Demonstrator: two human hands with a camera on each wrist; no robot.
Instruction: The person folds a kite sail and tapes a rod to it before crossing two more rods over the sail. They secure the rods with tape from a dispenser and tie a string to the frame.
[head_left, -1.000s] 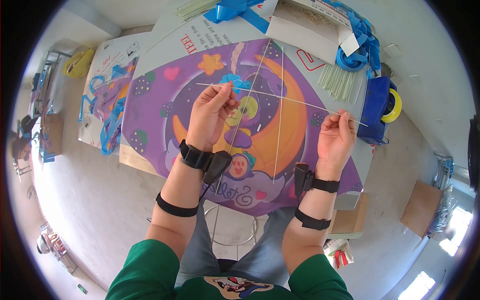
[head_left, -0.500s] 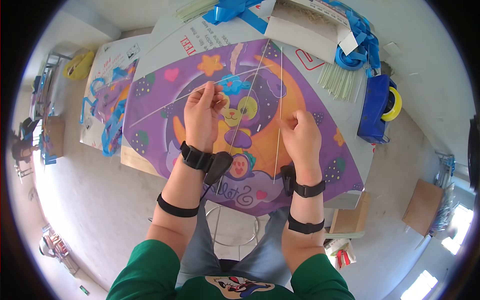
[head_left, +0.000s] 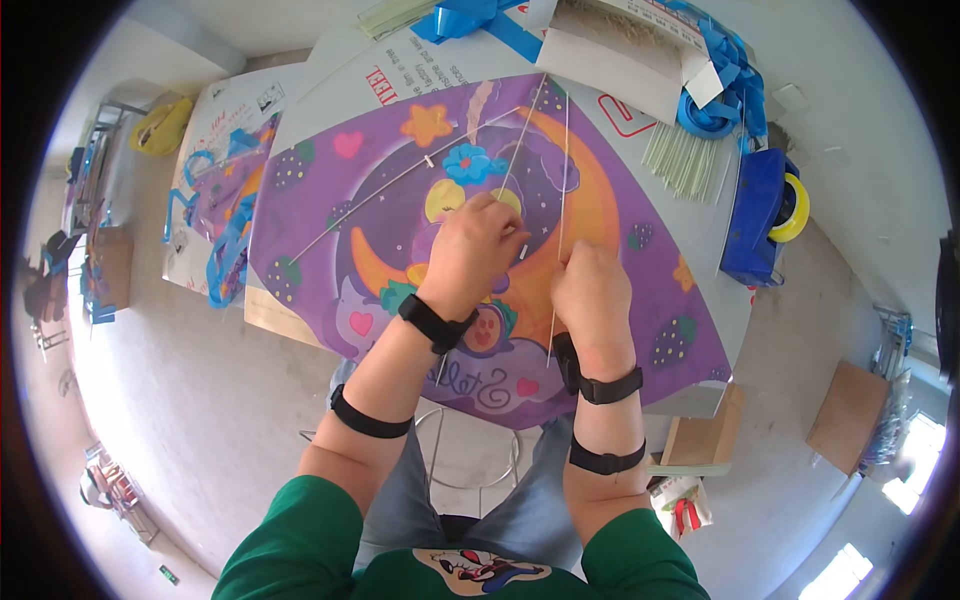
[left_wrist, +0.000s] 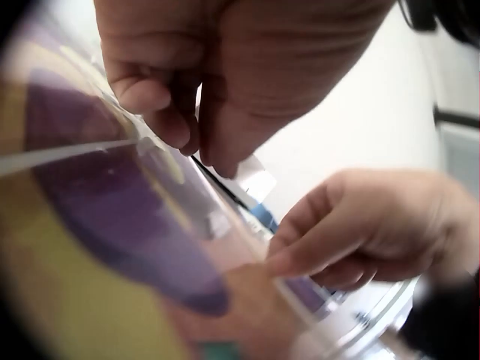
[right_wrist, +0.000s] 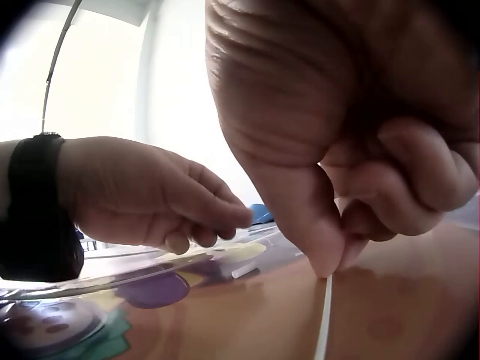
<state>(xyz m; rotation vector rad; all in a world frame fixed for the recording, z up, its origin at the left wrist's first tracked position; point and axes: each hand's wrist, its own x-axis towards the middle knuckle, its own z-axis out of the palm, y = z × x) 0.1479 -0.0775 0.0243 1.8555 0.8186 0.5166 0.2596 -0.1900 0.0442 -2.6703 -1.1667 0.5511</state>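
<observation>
A purple kite sail (head_left: 640,180) with a cartoon moon print lies face up on the table. My right hand (head_left: 592,300) pinches a thin white rod (head_left: 566,170) on its right side; the right wrist view shows this rod (right_wrist: 325,322) at the thumb and fingertip. Over the sail's middle, my left hand (head_left: 472,250) hovers with loosely bent fingers and nothing visible between them. Close to its fingertips lies a small white tube piece (head_left: 523,252). A second rod (head_left: 385,192) slants across the upper left, with a small white fitting (head_left: 430,160) on it. The centre rod (head_left: 520,150) runs partly hidden under my left hand.
At the back right stand an open white box (head_left: 610,60), blue ribbon rolls (head_left: 708,115), a bundle of pale rods (head_left: 685,165) and a blue tape dispenser (head_left: 755,230). Another wrapped kite (head_left: 225,190) with blue ribbon lies on the left.
The rod once held crosswise by both hands now lies slanted on the upper left of the sail. My right hand moved left to the right-side rod; my left hand let go and moved right and down.
</observation>
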